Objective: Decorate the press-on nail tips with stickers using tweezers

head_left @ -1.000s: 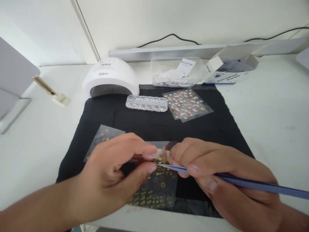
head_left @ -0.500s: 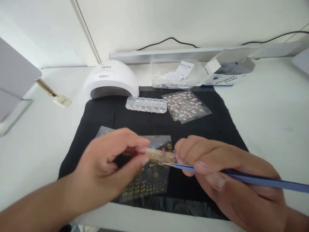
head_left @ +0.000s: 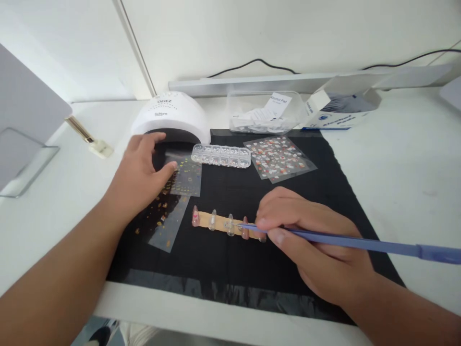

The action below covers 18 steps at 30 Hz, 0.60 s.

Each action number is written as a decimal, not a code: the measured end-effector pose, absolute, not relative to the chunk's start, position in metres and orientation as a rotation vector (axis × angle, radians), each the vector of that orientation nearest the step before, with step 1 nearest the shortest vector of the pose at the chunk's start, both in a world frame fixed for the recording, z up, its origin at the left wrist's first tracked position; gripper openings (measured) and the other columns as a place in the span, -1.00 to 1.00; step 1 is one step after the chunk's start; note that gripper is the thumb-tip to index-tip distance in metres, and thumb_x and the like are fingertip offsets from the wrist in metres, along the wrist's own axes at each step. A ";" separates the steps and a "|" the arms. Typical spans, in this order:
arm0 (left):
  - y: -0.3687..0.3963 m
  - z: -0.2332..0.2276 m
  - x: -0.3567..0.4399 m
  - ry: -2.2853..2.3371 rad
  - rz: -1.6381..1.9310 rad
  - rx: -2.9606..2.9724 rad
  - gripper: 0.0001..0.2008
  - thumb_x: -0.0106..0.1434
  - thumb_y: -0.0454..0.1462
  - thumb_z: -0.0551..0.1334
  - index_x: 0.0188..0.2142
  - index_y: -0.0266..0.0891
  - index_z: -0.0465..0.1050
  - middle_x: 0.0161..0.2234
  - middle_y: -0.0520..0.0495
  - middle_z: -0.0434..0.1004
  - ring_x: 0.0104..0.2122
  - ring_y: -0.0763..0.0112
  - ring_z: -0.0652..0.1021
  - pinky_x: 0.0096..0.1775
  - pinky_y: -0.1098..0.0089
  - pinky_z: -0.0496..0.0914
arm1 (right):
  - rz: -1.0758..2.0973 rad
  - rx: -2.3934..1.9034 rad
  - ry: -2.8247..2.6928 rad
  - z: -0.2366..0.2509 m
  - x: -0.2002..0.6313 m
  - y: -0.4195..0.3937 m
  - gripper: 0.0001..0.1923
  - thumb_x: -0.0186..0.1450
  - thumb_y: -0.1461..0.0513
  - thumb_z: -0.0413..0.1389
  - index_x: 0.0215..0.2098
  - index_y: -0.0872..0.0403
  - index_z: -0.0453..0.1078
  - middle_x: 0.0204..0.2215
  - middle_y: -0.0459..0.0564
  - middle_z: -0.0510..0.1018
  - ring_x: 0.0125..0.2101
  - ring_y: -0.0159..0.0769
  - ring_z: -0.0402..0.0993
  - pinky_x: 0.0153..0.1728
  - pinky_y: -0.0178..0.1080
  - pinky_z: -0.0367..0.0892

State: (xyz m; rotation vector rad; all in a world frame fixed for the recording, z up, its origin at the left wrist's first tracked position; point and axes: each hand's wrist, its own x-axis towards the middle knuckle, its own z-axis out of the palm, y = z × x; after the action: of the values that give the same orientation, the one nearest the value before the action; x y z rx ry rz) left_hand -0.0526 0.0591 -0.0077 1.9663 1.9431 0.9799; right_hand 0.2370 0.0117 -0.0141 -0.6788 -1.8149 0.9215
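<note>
Since before, your left hand (head_left: 142,170) has let go of the nail strip (head_left: 225,224), fingers released flat on sticker sheets (head_left: 180,178) by the lamp (head_left: 172,115) | strip lies on the mat (head_left: 324,192) | right hand (head_left: 309,240) fingers clenched on tweezers (head_left: 342,241), tip at a nail.

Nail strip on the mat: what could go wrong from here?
1. Only the right hand is at the wooden strip of false nails, with blue tweezers at one nail; the strip could slide or twist under the tip.
2. The left hand rests on a sticker sheet beside the rhinestone box; dragging the sheet might nudge it.
</note>
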 end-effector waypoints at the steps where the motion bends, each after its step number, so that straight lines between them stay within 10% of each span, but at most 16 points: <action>1: 0.055 -0.005 -0.052 1.905 1.021 2.062 -0.44 0.21 -0.19 0.35 0.21 -0.19 0.41 0.14 -0.24 0.43 0.06 0.01 0.54 0.11 -0.04 0.45 | 0.909 -0.692 -1.828 -0.014 0.236 0.012 -0.73 0.32 0.43 0.11 -0.25 -0.04 0.56 -0.49 -0.09 0.61 -0.42 -0.26 0.48 -0.44 -0.17 0.43; 8: 0.024 0.012 -0.032 1.026 0.529 2.252 -0.64 0.31 -0.28 0.30 0.10 -0.22 0.44 0.08 -0.18 0.48 0.09 0.11 0.49 0.12 0.08 0.44 | 0.854 -0.751 -1.897 -0.010 0.227 0.015 -0.74 0.27 0.45 0.12 -0.31 0.00 0.56 -0.53 -0.11 0.62 -0.44 -0.30 0.51 -0.46 -0.23 0.47; 18: 0.031 0.002 -0.020 0.981 0.389 2.258 -0.82 0.29 -0.30 0.34 -0.11 -0.28 0.51 -0.09 -0.17 0.54 -0.07 0.13 0.48 -0.03 0.10 0.45 | 0.897 -0.778 -1.901 -0.014 0.221 0.022 -0.74 0.27 0.44 0.14 -0.30 -0.03 0.56 -0.55 -0.15 0.61 -0.46 -0.32 0.50 -0.45 -0.23 0.47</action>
State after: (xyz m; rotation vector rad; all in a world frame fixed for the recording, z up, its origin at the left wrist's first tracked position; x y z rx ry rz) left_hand -0.0203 0.0308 0.0024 2.2576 0.9805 0.3891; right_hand 0.2214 0.0215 -0.0140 -0.7779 -1.9013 0.8973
